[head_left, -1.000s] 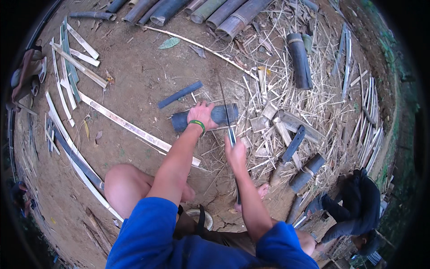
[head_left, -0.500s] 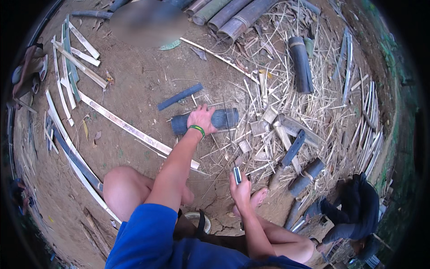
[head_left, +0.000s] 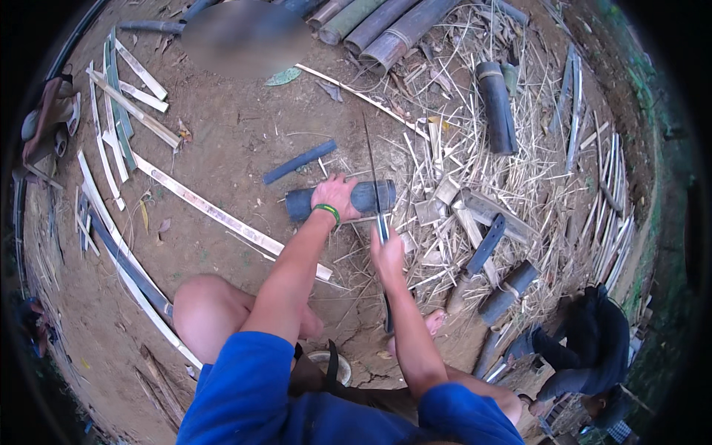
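A short dark section of bamboo (head_left: 300, 205) lies crosswise on the ground in front of me. My left hand (head_left: 336, 196) presses down on its middle, fingers curled over the far side. In my right hand (head_left: 388, 256) is the handle of a hand saw (head_left: 372, 159). Its long thin blade crosses the bamboo near the right end and points away from me. Whether the teeth have cut into the wall cannot be made out. Just beyond the section lies a narrow dark bamboo strip (head_left: 300, 162).
A machete (head_left: 486, 245) lies at my right among pale shavings (head_left: 534, 189), near a short bamboo piece (head_left: 508, 292). Thick bamboo poles (head_left: 404, 37) lie at the far side. Long split strips (head_left: 215, 213) are on the left. A person in dark clothes (head_left: 586, 341) is at lower right.
My right hand has pushed the saw forward, so the blade now reaches well past the bamboo's far side. My left hand stays on the bamboo.
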### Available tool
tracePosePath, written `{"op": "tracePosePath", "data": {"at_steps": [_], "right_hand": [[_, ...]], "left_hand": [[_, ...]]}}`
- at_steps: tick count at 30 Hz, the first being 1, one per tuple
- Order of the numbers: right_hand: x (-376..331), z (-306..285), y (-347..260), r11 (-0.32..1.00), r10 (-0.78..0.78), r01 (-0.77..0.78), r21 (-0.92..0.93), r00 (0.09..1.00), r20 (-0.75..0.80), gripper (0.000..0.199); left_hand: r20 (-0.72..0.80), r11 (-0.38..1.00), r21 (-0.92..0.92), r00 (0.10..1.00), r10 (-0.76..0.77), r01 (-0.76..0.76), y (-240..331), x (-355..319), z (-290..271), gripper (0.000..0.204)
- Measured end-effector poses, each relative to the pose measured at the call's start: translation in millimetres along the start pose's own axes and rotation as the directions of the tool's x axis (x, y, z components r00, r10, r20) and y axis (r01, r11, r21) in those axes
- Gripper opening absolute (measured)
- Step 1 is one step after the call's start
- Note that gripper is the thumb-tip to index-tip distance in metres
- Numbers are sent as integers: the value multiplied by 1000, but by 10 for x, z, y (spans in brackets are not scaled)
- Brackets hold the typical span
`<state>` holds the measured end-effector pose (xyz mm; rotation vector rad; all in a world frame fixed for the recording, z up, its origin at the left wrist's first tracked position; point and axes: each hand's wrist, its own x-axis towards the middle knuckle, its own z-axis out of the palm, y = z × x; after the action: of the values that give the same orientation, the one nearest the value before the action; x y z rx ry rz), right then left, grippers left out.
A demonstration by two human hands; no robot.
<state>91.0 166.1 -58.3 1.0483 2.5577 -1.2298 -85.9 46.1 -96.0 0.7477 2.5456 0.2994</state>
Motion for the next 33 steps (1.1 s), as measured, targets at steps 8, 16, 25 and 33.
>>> {"op": "tracePosePath", "data": {"at_steps": [8,16,25,33], "right_hand": [[-456,-77,159,998,-46,47,40,999,-24,40],[-965,-198,511,986,-145,147,77,989,-26,30],[-243,58,111,992,-13,17,123,999,-34,38],[282,120,-131,1000,-24,24,0,999,-31,35]], "left_hand": [[11,999,1,999,-41,41,-68,-104,-18,83],[17,997,-31,997,-73,73,-137,29,-46,86],[65,998,-33,997,-44,46,-81,52,-113,85],[76,999,-25,996,-39,41,-35,133,-119,84]]}}
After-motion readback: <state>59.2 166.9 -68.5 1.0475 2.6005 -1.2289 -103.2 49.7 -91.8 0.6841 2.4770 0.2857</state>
